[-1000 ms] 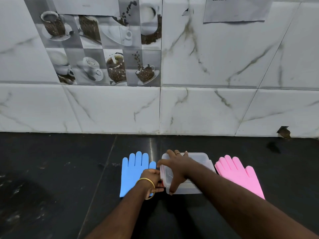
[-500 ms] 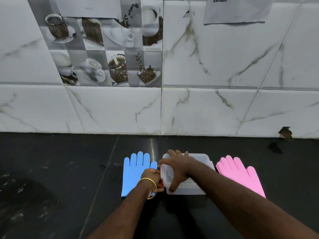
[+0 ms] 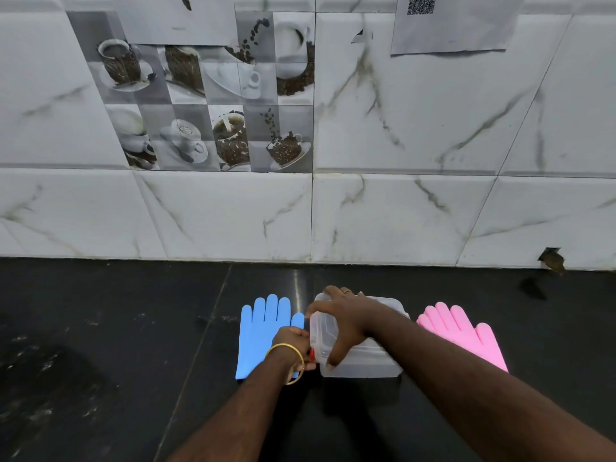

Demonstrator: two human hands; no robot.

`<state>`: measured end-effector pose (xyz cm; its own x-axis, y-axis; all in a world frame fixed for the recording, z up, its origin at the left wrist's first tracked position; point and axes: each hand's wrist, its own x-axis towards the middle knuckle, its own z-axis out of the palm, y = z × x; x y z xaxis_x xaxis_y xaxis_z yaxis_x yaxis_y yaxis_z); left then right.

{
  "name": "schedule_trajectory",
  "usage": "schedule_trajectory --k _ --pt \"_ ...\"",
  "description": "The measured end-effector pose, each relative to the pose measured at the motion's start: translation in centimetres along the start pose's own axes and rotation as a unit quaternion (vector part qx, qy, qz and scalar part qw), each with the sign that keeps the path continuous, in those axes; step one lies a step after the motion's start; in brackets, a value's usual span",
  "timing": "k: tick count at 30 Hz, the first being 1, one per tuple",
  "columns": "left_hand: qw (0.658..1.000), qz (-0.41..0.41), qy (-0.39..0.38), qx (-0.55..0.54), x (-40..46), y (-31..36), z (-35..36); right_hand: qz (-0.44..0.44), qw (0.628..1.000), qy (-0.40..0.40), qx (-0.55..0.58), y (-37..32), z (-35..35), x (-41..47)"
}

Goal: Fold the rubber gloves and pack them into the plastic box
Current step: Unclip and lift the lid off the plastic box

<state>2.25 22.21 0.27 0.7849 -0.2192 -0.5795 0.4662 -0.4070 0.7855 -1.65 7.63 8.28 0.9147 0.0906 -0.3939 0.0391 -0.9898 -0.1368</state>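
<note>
Nothing moved: black counter (image 3: 100,328), marble-tiled wall (image 3: 400,215).

Right hand (image 3: 343,323) spread over the clear lidded plastic box (image 3: 363,361), hiding most of the lid's left half. Left hand (image 3: 293,343) at the box's left end covers a small red-orange part (image 3: 312,354); what that part is, too small to tell (a latch, possibly). Its fingertips out of sight, so its grasp unclear. Left wrist hides the flat blue rubber glove's (image 3: 263,331) lower right corner. Right forearm crosses the flat pink rubber glove's (image 3: 461,336) cuff side. Both forearms cut off by the bottom edge. White sheet with printed code (image 3: 450,23), top cropped.
</note>
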Motion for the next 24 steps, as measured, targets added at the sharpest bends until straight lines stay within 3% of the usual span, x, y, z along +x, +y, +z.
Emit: schedule_trajectory --k 9,13,16,18,20,22,24 --pt "0.995 0.062 0.033 0.064 -0.4 0.3 -0.7 -0.011 0.999 0.044 0.016 2.7 -1.3 -2.9" --pt "0.961 0.138 0.138 0.195 -1.5 1.9 -1.1 -0.019 0.991 0.117 0.060 4.8 -3.9 -4.8" --pt "0.935 0.225 0.199 0.186 -2.6 3.6 -0.7 -0.037 0.974 0.190 0.119 5.4 -6.5 -5.8" --pt "0.934 0.270 0.169 0.161 -3.1 5.1 0.1 -0.072 0.948 0.261 0.166 5.6 -7.8 -6.3" --pt "0.951 0.266 0.112 0.107 -3.6 7.0 0.9 -0.108 0.906 0.340 0.229 5.5 -8.7 -6.6" --pt "0.981 0.190 0.014 -0.029 -4.0 8.7 1.5 -0.128 0.850 0.396 0.322 5.4 -9.2 -6.6" --pt "0.980 0.114 -0.074 -0.142 -4.4 9.8 1.4 -0.134 0.800 0.414 0.413 5.5 -9.3 -6.5"
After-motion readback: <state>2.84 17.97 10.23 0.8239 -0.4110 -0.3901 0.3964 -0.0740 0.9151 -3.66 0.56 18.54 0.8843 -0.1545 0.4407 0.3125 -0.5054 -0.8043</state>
